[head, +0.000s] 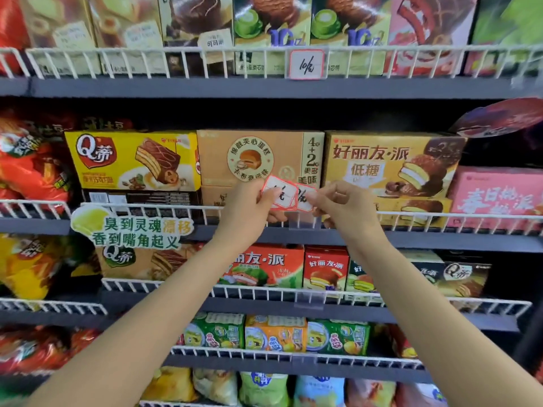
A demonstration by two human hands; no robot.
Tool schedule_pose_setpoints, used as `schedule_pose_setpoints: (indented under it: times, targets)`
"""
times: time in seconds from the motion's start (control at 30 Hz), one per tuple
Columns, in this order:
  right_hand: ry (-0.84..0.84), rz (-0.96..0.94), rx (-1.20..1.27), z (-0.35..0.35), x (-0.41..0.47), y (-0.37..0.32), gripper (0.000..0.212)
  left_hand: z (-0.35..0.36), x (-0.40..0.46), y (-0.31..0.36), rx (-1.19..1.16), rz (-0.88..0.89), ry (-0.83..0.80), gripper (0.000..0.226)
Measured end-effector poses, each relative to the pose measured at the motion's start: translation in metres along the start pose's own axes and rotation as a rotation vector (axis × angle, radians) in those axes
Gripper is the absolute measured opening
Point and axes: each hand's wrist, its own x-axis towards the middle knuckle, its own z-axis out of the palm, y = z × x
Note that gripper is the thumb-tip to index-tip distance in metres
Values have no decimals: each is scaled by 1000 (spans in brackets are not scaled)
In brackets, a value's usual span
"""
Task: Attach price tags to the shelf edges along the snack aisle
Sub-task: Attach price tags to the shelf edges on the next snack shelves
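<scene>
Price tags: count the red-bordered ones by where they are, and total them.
Clipped on the top shelf rail: 1, the hung tag.
Held in the left hand: 1 plainly seen, the left tag; more may be stacked behind it.
Pinched by the right hand: 1, the right tag.
Total: 3 visible.

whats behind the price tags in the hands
Behind the price tags, a tan cake box sits on the shelf. The tags and both hands hide its lower right corner.

Price tags (289, 195) handwriting blurred; clear holder (302, 221) partly behind right hand (342, 202).
</scene>
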Motion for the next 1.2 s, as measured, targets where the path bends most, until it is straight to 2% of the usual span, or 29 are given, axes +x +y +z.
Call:
schedule_pose_setpoints:
  times: [0.1, 0.23, 0.37, 0.57, 0.7, 0.87, 1.0, 1.2]
  targets:
    - [43, -44, -171, 1, 6, 18, 23, 8, -3, -19, -93, -106, -4, 19]
    - [44, -104, -377, -2, 13, 29, 8, 22, -9, -36, -142, -173, -143, 17]
    - [20, -146, -492, -7, 19, 34, 20, 34, -9, -44, -127, -210, -193, 13]
    - [18, -239, -619, -8, 21, 40, 19, 42, -6, -37, -119, -215, -239, 28]
    - [27, -287, -653, -9, 22, 39, 21, 40, -7, -35, -141, -194, -255, 24]
    - [54, -341, -685, -10, 28, 42, 21, 40, -6, -35, -177, -211, -281, 33]
    - [39, -404, -703, -8, 30, 44, 20, 35, -7, -38, -154, -192, -325, 25]
    - [-9, -508, -852, -9, 36, 49, 18, 20, -5, -42, -105, -186, -390, 33]
